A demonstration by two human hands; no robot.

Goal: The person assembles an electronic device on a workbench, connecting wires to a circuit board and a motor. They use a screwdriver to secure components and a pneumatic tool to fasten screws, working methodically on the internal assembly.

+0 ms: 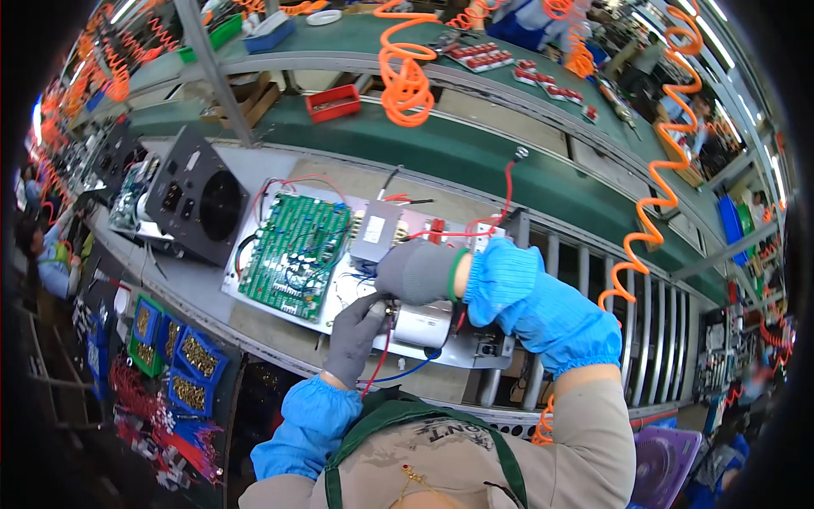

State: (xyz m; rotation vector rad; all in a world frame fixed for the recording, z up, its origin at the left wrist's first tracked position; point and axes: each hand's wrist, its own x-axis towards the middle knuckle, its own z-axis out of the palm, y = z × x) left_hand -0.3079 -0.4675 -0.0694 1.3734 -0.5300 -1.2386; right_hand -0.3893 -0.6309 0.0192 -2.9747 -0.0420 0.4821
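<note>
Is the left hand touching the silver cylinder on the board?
Touching. The head view shows the gloved left hand with its fingers pressed against the end of the silver cylinder, no gap between them.

One view only, head cam, worn on the person's head, fisheye, looking steeply down and fwd over their own chest at the bench (280, 348) just below. Close range: the hands, left hand (354, 332) and right hand (420, 271), sit mid-frame over the bench's near edge. Beyond the bench's far edge the view reaches a green conveyor (475, 157) and further stations. Straight edges bend near the rim; corners are black. No 2nd view to share with.
</note>
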